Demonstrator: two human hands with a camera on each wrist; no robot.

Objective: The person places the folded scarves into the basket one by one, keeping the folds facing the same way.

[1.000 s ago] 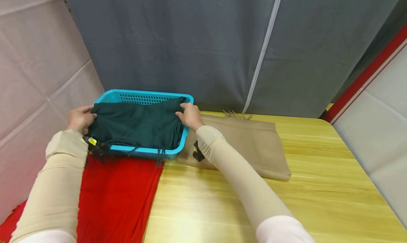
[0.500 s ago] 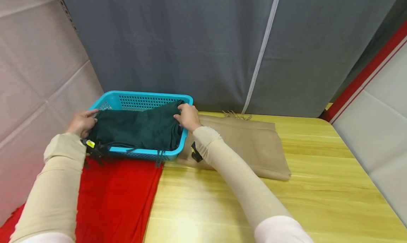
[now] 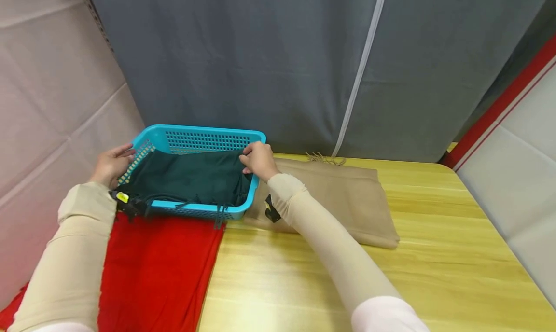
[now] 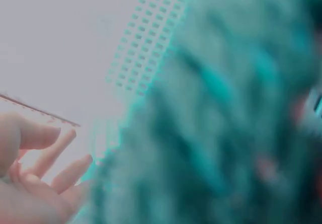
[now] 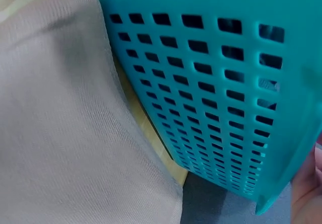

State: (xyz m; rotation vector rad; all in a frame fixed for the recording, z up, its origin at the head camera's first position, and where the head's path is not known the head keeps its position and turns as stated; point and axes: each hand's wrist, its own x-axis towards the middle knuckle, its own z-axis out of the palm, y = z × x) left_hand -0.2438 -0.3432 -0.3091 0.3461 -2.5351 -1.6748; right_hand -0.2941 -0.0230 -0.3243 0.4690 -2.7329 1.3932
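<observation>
A folded dark green fringed scarf lies in a blue plastic basket, its fringe hanging over the front rim. My left hand is at the basket's left rim, apart from the scarf. Its fingers are loosely bent and hold nothing in the left wrist view, where dark green fringe fills much of the right side, blurred. Over the right rim reaches my right hand, fingertips bent at the scarf's right end. Whether they pinch the cloth is hidden. Only part of that hand shows beside the basket's perforated wall in the right wrist view.
A folded beige fringed scarf lies right of the basket on the wooden table. Red cloth spreads in front of the basket. A grey curtain hangs behind, and a pale wall stands close on the left.
My left hand has let go of the scarf's left end and moved slightly away from it. The scarf has sunk lower in the basket, its right end dropping below my right hand.
</observation>
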